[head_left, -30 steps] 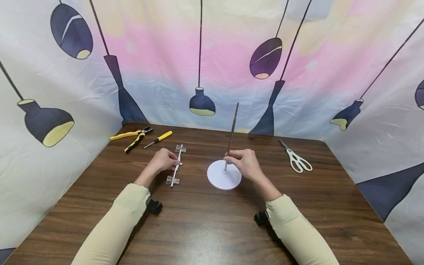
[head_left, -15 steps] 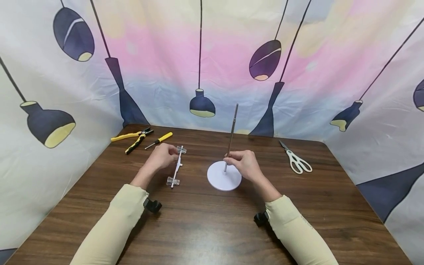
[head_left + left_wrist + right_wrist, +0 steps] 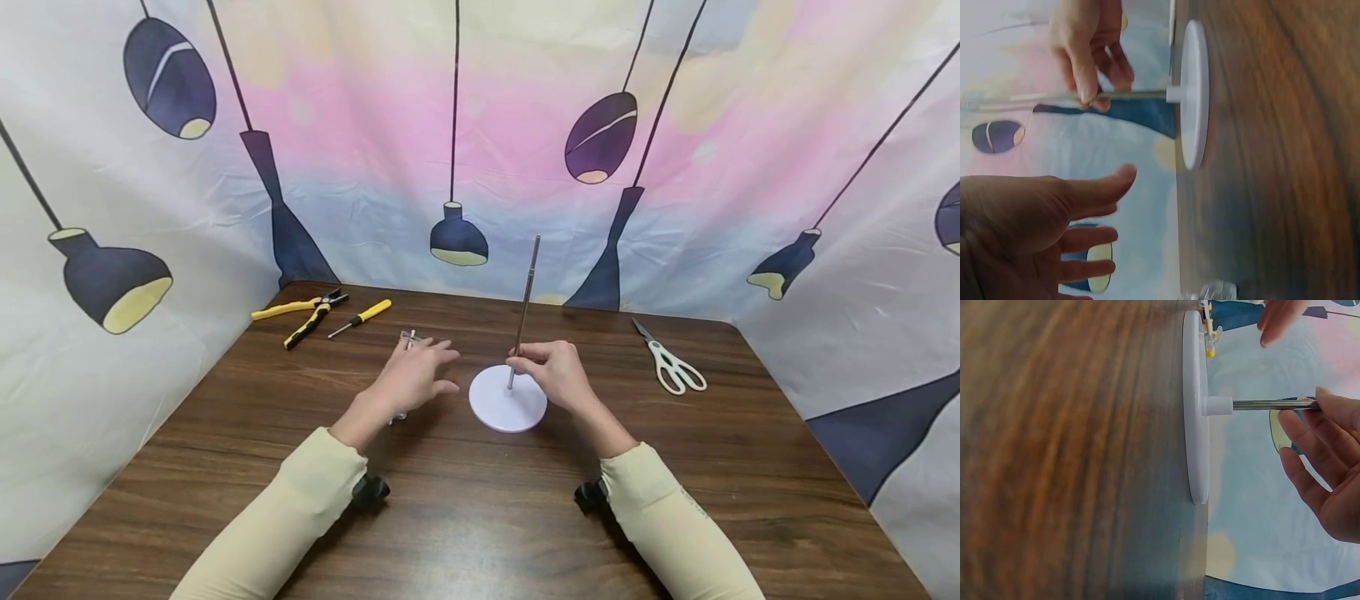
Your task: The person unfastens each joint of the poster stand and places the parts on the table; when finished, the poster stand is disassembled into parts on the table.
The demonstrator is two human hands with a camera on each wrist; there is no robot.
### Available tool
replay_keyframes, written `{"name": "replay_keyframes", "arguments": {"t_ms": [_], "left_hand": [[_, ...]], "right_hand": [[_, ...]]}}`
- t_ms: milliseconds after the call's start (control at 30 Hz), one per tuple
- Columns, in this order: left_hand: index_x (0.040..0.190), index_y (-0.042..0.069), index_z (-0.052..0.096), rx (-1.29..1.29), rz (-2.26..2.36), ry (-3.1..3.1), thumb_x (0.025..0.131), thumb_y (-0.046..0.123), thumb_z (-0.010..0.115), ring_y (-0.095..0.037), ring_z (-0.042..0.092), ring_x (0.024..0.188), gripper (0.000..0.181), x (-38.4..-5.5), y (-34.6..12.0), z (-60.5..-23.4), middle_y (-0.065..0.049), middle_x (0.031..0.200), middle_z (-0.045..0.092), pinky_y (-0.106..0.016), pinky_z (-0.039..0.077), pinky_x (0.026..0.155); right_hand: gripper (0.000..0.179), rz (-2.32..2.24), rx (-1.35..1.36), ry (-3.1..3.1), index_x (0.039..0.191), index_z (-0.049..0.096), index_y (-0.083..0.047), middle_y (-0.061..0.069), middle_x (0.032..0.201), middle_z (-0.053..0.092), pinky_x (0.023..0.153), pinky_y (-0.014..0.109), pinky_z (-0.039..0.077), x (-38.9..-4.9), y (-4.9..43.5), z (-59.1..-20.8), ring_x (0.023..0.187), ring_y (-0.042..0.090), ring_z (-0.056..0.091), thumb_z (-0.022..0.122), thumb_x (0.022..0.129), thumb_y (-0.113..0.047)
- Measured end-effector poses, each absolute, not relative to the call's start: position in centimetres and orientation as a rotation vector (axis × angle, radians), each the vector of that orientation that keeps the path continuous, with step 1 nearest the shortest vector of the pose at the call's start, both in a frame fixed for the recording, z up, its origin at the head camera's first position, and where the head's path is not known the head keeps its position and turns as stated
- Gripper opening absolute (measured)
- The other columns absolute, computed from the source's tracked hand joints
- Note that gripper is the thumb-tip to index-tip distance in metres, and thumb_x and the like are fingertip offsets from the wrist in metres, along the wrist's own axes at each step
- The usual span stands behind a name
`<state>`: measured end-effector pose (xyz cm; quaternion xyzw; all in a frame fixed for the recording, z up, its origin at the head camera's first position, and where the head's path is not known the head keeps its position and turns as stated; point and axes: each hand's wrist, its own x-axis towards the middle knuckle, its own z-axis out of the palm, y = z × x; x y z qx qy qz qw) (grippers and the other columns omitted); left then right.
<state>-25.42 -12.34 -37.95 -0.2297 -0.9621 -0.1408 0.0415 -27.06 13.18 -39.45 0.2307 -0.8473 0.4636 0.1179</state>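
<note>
— Right hand [image 3: 553, 368]?
— Pinching the metal rod [image 3: 526, 300], upright in the white round base [image 3: 498, 412].
— Left hand [image 3: 412, 373]?
— Fingers spread, covering most of the clip-ended bar [image 3: 410, 337] in the head view; half a second ago, left of it.
— Beyond those?
— Brown wood-grain tabletop [image 3: 465, 517]; behind, a pastel backdrop [image 3: 510, 108] printed with lamps [image 3: 459, 235].

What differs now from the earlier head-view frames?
The left hand moved right, from beside the clip bar to above it, its fingers now spread and holding nothing. The right hand still pinches the rod; the white base, scissors, pliers and screwdriver stayed put.
</note>
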Motion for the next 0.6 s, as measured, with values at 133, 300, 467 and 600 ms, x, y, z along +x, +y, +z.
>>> {"name": "replay_keyframes", "arguments": {"t_ms": [133, 300, 467, 600], "left_hand": [[0.14, 0.011, 0.06, -0.812, -0.397, -2.971, 0.09, 0.037, 0.075, -0.043, 0.035, 0.141, 0.058, -25.1, -11.5, -38.2, -0.016, 0.151, 0.046, -0.068, 0.014, 0.113], [0.139, 0.012, 0.061, -0.884, -0.377, -2.956, 0.091, 0.039, 0.073, -0.044, 0.034, 0.142, 0.056, -25.0, -10.8, -38.7, -0.015, 0.151, 0.045, -0.069, 0.014, 0.113], [0.142, 0.012, 0.058, -1.01, -0.366, -2.99, 0.095, 0.042, 0.067, -0.044, 0.031, 0.144, 0.056, -24.8, -10.1, -39.5, -0.015, 0.154, 0.042, -0.067, 0.017, 0.113], [0.142, 0.014, 0.059, -1.047, -0.376, -3.01, 0.099, 0.038, 0.062, -0.043, 0.032, 0.143, 0.049, -24.7, -9.3, -40.0, -0.015, 0.153, 0.043, -0.065, 0.022, 0.113]], "right_hand": [[0.013, 1.342, 0.683, -2.488, 0.096, 0.079, 0.0, 0.009, 0.088, 0.076, 0.071, 0.036, 0.06, -27.1, 13.3, -39.4, 0.076, 0.017, 0.074, 0.075, 0.091, -0.012], [0.015, 1.341, 0.694, -2.488, 0.097, 0.079, 0.001, 0.009, 0.089, 0.076, 0.071, 0.037, 0.06, -27.2, 13.4, -39.5, 0.076, 0.017, 0.074, 0.075, 0.091, -0.012], [0.015, 1.343, 0.714, -2.474, 0.098, 0.078, 0.002, 0.01, 0.091, 0.076, 0.072, 0.036, 0.06, -27.3, 13.4, -39.5, 0.077, 0.017, 0.074, 0.074, 0.092, -0.012], [0.016, 1.327, 0.717, -2.484, 0.098, 0.078, 0.001, 0.01, 0.09, 0.076, 0.072, 0.037, 0.06, -27.3, 13.4, -39.5, 0.077, 0.017, 0.074, 0.075, 0.091, -0.013]]}}
